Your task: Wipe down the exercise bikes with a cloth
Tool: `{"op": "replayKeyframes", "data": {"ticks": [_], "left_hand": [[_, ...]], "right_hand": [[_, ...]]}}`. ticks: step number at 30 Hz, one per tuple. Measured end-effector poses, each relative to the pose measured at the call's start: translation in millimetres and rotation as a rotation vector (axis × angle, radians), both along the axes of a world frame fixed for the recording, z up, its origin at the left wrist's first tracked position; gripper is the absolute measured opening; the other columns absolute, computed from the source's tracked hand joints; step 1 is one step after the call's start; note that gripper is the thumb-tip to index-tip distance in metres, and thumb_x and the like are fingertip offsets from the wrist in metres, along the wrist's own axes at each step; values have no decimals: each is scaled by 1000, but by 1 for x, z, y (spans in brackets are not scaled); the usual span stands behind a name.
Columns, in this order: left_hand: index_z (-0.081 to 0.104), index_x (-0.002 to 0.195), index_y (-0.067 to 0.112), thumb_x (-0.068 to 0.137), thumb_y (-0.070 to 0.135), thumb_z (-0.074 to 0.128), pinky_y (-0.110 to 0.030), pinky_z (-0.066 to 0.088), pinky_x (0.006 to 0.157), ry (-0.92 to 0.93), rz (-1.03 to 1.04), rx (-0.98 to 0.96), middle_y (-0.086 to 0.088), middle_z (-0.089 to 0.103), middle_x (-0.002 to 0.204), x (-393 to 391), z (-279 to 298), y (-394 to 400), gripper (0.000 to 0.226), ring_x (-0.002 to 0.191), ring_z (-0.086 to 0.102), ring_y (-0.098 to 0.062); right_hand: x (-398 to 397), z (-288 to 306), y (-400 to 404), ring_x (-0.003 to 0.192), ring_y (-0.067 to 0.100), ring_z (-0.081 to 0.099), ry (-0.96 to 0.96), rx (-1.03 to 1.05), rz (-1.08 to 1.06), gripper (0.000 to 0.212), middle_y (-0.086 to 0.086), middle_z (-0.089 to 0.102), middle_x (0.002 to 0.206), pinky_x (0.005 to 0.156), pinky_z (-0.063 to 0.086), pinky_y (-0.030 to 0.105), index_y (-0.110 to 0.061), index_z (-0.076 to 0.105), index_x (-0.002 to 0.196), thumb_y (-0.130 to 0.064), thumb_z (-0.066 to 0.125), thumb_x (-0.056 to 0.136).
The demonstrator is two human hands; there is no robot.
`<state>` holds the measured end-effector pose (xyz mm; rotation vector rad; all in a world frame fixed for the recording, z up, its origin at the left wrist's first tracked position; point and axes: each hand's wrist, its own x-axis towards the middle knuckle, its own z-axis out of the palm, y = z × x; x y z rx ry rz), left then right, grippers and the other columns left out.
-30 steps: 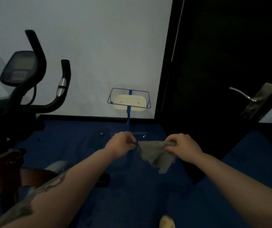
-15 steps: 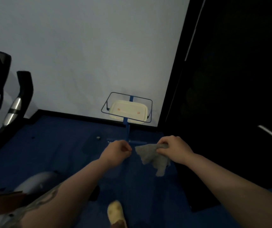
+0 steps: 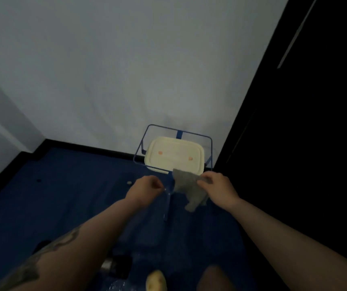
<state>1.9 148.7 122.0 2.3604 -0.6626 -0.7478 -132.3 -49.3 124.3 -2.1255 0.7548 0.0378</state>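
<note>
A small grey cloth (image 3: 187, 186) hangs from my right hand (image 3: 216, 185), which pinches its upper edge in front of me. My left hand (image 3: 145, 189) is a short way to the left of the cloth, fingers curled, apart from it and holding nothing that I can see. No exercise bike is in view, except perhaps a dark part (image 3: 116, 265) low near my left forearm.
A blue wire stand (image 3: 141, 150) holding a cream tray (image 3: 174, 156) stands against the white wall just beyond my hands. A black door (image 3: 304, 122) fills the right side. The floor (image 3: 63, 196) is dark blue. A light shoe (image 3: 155, 281) shows at the bottom.
The view swung right and down, so the bike left the frame on the left. My left hand let go of the cloth; only the right holds it. The wire stand is closer.
</note>
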Motion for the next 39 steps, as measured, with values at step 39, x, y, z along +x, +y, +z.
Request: {"op": "replayKeyframes", "data": {"ticks": [39], "left_hand": [[67,94,24,88,19,53,-39,56,80,123,260,177,7,68,94,136,-79,-61,16,87,63,-13]], "right_hand": [[205,-166,-78,117,24,51,320,-62,284,37,7,53,135,96,44,29,-18,47,137,-19,47,100]]}}
